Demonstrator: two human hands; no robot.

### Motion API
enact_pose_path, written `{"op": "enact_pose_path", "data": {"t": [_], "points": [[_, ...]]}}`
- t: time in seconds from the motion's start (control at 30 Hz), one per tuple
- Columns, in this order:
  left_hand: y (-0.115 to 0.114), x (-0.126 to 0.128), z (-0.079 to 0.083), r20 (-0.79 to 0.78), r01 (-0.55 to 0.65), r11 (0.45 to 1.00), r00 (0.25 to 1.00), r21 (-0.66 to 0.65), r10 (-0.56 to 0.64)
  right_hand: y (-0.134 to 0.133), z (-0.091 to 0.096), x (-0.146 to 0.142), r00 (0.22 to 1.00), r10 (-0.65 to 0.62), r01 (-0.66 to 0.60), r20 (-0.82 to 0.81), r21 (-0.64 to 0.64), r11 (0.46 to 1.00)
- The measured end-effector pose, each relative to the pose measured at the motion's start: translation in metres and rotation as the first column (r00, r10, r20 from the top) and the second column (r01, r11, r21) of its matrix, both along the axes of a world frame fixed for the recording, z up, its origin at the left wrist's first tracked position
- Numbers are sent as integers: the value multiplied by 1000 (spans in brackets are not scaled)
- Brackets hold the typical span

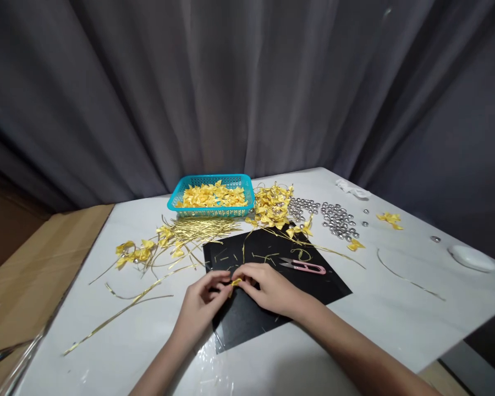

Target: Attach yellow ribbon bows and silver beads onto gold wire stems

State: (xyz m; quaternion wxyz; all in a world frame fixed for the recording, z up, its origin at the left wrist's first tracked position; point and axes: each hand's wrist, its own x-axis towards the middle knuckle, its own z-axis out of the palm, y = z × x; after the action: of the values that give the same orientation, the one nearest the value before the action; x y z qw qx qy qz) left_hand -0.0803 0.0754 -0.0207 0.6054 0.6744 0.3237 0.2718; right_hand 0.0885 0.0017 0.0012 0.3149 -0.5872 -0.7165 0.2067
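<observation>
Hands (235, 289) pinch bow (236, 282) beside snips (303, 266).

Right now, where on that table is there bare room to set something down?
Bare white table lies right of the black mat, short of the white dish, and at the near left by the cardboard. It is crowded behind the mat, around the teal basket, ribbon bows and silver beads.

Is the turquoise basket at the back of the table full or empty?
Full, roughly to the rim. The turquoise basket holds a heap of yellow ribbon bows that covers its bottom.
</observation>
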Motion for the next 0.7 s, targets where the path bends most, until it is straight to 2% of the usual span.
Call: {"op": "enact_pose_path", "data": {"t": [0.07,0.13,0.2,0.37,0.6,0.7], "points": [[1,-3,-2,-79,64,980,996,191,-50,0,1,0,1000,-10,10,7,-26,1000],[1,-5,-2,-149,126,924,986,360,-76,-1,2,0,1000,-3,3,18,-45,999],[0,-7,-1,-203,183,868,974,461,-97,-1,4,0,999,0,2,40,-48,999],[1,-9,4,-329,267,772,941,576,-79,0,3,2,993,19,-14,117,-41,999],[3,-12,6,-492,416,540,871,731,-6,-1,1,5,974,47,-38,222,-45,998],[4,-14,4,-541,478,403,839,780,52,-1,1,5,967,55,-42,249,-54,998]]}}
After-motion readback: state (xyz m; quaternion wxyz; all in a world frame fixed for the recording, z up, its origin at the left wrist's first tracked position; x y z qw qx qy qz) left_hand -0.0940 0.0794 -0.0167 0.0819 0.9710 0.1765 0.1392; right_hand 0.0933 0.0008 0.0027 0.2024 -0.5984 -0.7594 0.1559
